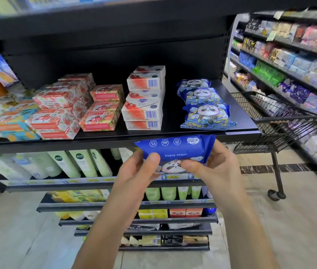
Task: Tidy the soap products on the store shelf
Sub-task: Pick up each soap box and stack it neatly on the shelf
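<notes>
blue panda soap pack [175, 150]: gripped by left hand [136, 171] and right hand [217, 167], just below shelf [171, 123] front edge. three like packs [205, 105] lie flat in a row at right end. white-red boxes [144, 100] stacked beside them; floral bars [66, 107] piled left.

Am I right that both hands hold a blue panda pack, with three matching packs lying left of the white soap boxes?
Not quite: the head view shows the three matching packs right of the white soap boxes. The left hand and right hand do hold the blue panda pack.
</notes>
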`<state>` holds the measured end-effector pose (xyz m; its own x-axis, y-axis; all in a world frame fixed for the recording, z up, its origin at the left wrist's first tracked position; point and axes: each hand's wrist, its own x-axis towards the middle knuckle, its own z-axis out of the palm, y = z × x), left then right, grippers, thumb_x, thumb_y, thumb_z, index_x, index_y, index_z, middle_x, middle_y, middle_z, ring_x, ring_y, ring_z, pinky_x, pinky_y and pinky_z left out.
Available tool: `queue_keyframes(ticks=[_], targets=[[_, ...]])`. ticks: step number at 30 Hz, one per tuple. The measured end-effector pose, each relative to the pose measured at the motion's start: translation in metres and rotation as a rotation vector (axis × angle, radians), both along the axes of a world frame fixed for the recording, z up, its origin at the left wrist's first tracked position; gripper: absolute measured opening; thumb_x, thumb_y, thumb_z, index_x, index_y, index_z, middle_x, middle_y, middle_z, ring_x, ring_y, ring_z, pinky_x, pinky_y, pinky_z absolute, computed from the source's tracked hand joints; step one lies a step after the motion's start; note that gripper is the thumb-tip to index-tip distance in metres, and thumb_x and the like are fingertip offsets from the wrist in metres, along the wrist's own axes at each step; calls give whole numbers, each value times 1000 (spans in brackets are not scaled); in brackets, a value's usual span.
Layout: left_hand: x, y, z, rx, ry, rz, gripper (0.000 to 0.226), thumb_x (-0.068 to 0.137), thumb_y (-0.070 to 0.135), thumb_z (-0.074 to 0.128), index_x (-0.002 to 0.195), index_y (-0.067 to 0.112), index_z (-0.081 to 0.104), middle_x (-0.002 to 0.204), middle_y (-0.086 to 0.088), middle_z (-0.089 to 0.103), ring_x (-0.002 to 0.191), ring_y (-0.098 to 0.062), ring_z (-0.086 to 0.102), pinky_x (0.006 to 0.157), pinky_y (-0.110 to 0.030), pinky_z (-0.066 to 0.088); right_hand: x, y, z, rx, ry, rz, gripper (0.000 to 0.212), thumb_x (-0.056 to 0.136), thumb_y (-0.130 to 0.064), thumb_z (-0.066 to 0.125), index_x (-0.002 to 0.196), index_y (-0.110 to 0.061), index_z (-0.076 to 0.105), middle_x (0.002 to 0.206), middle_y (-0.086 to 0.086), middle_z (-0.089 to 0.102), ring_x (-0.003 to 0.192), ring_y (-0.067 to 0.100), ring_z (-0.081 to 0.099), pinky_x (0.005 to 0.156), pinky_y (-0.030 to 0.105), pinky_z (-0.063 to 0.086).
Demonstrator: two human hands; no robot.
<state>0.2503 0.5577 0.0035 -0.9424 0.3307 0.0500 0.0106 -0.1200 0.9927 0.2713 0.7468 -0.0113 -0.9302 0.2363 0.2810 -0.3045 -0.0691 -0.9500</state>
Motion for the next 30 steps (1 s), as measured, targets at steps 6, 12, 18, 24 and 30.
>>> queue_keyframes(ticks=[6, 12, 18, 24, 30], targets=[[-6, -3, 0, 71, -114, 6, 72, 77, 58, 71, 127, 8, 64, 122, -8, 73, 119, -24, 68, 101, -38, 54, -1, -6, -3, 24, 18, -2, 44, 71, 10, 83, 106, -15, 71, 97, -4, 78, 96, 11, 71, 82, 23, 55], [-6, -2, -3, 90, -77, 66, 44, 89, 34, 66, 121, 5, 68, 120, -13, 74, 115, -26, 70, 103, -42, 55, -2, -6, -9, 23, 6, 111, 59, 74, -6, 88, 127, -20, 65, 121, 0, 73, 119, 20, 65, 99, 40, 54], [-8, -2, -6, 103, -65, 116, 64, 77, 41, 77, 129, 6, 63, 122, -13, 73, 119, -26, 67, 104, -40, 52, 4, -2, -10, 21, -192, 164, 73, 71, -55, 77, 136, -28, 56, 128, -12, 68, 110, 9, 68, 91, 35, 57], [-7, 6, -11, 73, -32, 99, 71, 72, 42, 79, 133, 11, 61, 122, -12, 73, 117, -27, 68, 104, -39, 51, 5, -4, -9, -12, -259, 83, 75, 65, -67, 78, 126, -26, 63, 116, 1, 73, 95, 37, 70, 86, 51, 56], [-3, 12, -6, 77, -15, 96, 70, 64, 43, 80, 129, 22, 64, 115, -7, 76, 110, -23, 72, 93, -29, 53, 5, -1, -9, -53, -253, 81, 77, 68, -64, 81, 129, -22, 63, 119, 9, 73, 96, 43, 69, 87, 52, 58]])
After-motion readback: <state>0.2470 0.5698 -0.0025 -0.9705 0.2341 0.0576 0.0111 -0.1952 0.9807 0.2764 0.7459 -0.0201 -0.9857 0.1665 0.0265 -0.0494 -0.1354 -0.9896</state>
